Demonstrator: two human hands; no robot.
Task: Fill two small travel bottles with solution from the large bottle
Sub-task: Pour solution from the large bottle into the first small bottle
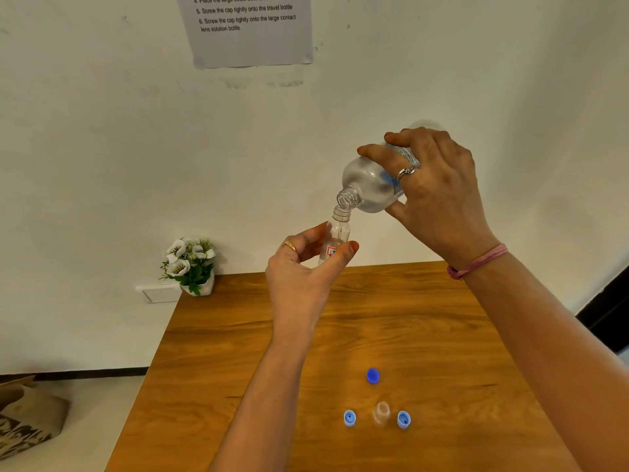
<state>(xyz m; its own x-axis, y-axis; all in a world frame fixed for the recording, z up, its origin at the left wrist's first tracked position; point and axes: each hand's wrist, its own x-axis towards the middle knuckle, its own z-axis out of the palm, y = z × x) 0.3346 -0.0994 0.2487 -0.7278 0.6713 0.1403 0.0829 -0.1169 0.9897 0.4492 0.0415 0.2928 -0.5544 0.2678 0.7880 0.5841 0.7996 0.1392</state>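
My right hand (439, 185) grips the large clear bottle (369, 185), uncapped and tilted mouth-down to the left. Its mouth sits just above the open neck of a small clear travel bottle (338, 233), which my left hand (303, 267) holds upright between thumb and fingers, raised above the far part of the table. A second small travel bottle (381, 413) stands uncapped near the table's front. Two light blue caps (350, 418) (403, 419) lie on either side of it. A darker blue cap (373, 375) lies just behind it.
The wooden table (238, 335) stands against a white wall. A small pot of white flowers (190, 264) sits by its far left corner. An instruction sheet (248, 28) hangs on the wall. A patterned bag (27, 420) lies on the floor at left.
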